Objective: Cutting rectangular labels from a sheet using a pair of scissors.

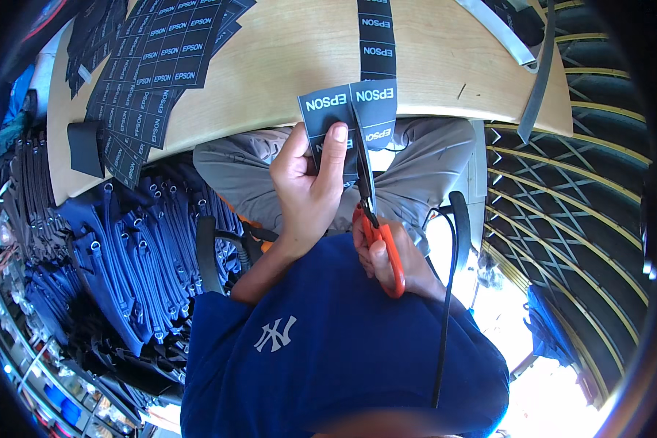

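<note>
Quick one, since a few bits are hard to see rn. The left hand's point(310, 197) fingers are mostly behind the black label sheet point(325, 108), and the sheet's lower part is partly covered by that hand and the scissors point(372, 217). We also can't make out all of the right hand's point(410, 261) fingers, bc the orange handles cover some. A narrow label strip point(378, 33) runs off the top edge, so idk its full length.

Grip-wise: our left hand pinches the sheet, thumb flat on the front. Our right hand is wrapped around the scissor handles, w/ the blades pointing up btwn the two label columns. Can't tell exactly how wide the blades are apart tbh. The sheet's held up above our lap at the table's point(445, 87) near edge, and it hides the strip's lower end.

Other stuff: piled label sheets point(160, 55) on the table's left, w/ a plain black piece point(86, 150) hanging over the edge. A dark band point(539, 87) hangs off the right side. Blue straps point(139, 255) hang to our left, and a black cord point(445, 314) crosses our blue shirt point(343, 343) on the right.
</note>
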A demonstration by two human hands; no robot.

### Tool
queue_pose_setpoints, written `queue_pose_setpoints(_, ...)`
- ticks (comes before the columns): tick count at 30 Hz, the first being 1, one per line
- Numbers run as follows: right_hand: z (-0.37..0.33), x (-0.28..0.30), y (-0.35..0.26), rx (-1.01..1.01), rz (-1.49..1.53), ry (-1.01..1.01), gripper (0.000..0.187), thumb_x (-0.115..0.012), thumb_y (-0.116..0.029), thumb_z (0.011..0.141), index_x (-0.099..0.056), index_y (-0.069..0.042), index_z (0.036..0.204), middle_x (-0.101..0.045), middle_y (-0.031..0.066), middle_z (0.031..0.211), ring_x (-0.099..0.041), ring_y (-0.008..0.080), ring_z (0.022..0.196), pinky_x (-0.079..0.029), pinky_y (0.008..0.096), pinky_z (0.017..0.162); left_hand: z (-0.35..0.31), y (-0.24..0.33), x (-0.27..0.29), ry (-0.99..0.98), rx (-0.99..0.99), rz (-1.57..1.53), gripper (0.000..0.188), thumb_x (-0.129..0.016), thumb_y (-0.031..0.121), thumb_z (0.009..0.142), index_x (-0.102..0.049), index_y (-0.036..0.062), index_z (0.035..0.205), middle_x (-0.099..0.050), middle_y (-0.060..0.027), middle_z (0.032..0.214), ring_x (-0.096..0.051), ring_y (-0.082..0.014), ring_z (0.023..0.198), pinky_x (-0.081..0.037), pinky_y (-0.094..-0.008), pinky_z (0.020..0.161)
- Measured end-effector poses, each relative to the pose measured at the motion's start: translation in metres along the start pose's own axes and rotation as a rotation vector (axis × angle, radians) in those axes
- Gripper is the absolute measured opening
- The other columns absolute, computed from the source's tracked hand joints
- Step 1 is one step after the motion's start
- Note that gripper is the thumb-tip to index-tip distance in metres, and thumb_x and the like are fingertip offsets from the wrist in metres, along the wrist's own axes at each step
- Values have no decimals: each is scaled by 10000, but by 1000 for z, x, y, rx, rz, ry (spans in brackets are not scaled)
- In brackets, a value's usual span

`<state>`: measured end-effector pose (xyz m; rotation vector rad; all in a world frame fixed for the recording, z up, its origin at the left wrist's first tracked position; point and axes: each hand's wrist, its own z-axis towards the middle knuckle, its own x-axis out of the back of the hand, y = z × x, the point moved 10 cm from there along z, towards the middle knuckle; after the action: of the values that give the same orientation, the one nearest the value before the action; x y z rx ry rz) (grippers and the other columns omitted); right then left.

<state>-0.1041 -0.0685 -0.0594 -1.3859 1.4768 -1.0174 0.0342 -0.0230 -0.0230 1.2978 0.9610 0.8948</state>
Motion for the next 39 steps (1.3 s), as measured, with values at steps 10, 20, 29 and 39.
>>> queue_pose_setpoints(10,0,-1,10,-114,77,27,501,-380,-467,944,-485,0,795,-459,37,495,-503,158,416,-399,301,425,-1,-5,-2,-27,17,-11,139,-536,109,925,-602,-1,979,-559,59,756,-394,28,608,-287,-150,497)
queue_pose_setpoints(20,-3,4,14,-158,87,78,472,-428,-431,940,-497,-1,758,-463,26,438,-515,137,373,-406,272,387,3,-2,-3,-17,63,-4,92,-567,89,905,-573,11,855,-497,70,623,-359,25,517,-258,-173,439)
queue_pose_setpoints(29,-3,6,-2,-88,0,39,376,-505,-348,910,-483,0,769,-486,104,589,-480,237,505,-375,351,505,12,5,2,51,-14,-6,133,-582,117,901,-577,16,815,-476,74,591,-354,32,504,-246,-166,427)
queue_pose_setpoints(39,-1,2,-3,35,21,42,727,-292,-712,831,-446,-5,762,-461,105,643,-480,244,561,-380,356,532,-2,2,-7,-9,-6,10,159,-554,143,919,-596,4,856,-544,45,666,-413,15,557,-308,-167,472)
